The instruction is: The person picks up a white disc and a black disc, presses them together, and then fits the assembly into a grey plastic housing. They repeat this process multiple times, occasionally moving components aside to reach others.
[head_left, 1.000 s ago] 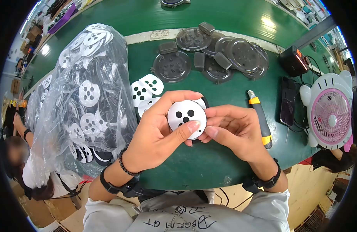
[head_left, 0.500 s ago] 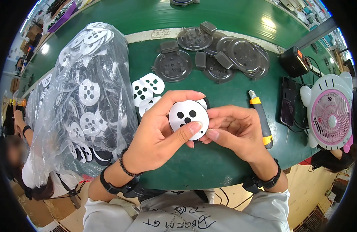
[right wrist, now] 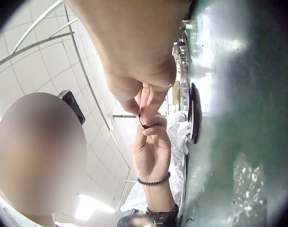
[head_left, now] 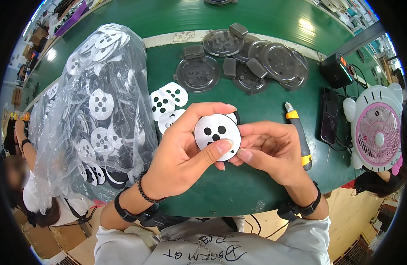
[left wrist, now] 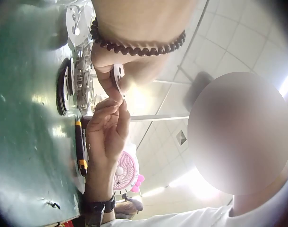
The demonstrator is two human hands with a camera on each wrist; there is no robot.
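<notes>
While my left hand (head_left: 175, 161) curls round the white disc (head_left: 212, 122), thumb on its face, my right hand (head_left: 275, 152) pinches its edge. I see a cutter (head_left: 302, 140) right of those fingers.

And here's the disc (head_left: 214, 132), round and thin, its white face turned up to the head camera! Three round black spots sit together on the upper part, a fourth peeks out partly covered by the left thumb, and there's a small black dot down by the lower right edge. It's up off the worktop (head_left: 212, 194), gripped in the left hand (head_left: 177, 161), with the right hand (head_left: 274, 150) fingertips right at its rim. From the left wrist, it shows nearly edge-on, dark along one side.
</notes>
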